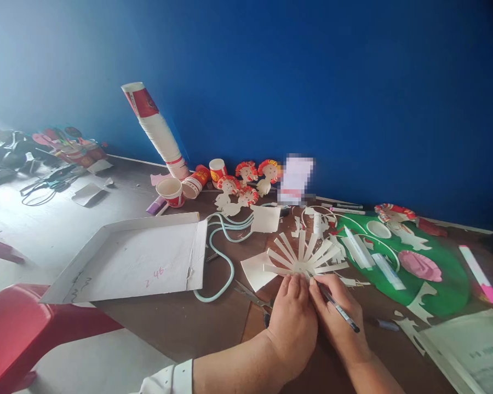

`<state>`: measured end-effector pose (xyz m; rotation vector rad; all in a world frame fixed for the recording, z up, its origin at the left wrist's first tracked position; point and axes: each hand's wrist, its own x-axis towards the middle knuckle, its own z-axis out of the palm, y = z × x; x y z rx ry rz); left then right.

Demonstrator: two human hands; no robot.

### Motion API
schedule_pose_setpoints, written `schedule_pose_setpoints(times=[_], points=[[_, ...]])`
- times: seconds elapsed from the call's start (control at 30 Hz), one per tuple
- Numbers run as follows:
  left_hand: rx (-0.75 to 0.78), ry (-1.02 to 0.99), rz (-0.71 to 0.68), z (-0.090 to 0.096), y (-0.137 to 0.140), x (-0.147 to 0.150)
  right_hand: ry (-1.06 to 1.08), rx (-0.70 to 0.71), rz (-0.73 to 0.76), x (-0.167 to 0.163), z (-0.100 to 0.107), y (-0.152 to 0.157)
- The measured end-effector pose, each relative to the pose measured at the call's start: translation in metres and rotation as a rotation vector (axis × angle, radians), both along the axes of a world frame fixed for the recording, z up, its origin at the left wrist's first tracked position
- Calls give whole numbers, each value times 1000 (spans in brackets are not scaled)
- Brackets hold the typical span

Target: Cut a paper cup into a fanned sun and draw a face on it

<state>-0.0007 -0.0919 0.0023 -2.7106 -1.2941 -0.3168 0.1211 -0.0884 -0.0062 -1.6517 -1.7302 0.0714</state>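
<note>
The fan-cut paper piece (301, 267) lies on the tabletop (176, 323) directly ahead of both hands, its strips spread outward. The left hand (294, 323) holds its fingers together on the near edge of the piece; whether the thumb pinches from below cannot be told. The right hand (340, 306) pinches a pen (340, 313), its writing end at the central disc, close to the left fingertips.

Possible faults and causes:

1. Stray mark: the piece may turn if left-hand pressure drops, since only the near edge is held.
2. Torn or creased strip: the strips are narrow and probably weak at the root; a dragging wrist or sleeve may catch one.
3. Uneven support: a paper sheet (258, 272) lies beneath the left-side strips and may slide, tilting the piece.
4. Contact with scissors (254, 298): these lie just beside the left hand, so a leftward shift may knock them.
</note>
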Motion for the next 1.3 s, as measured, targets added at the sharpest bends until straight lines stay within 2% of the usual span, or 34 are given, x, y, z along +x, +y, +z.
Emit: schedule_pose_setpoints(times=[0.8,1.3], points=[[-3,13,7,4,1,-1,-6,11,-5,0,1,-2],[14,-27,2,3,1,-1,23,-32,-25,0,-1,-1]])
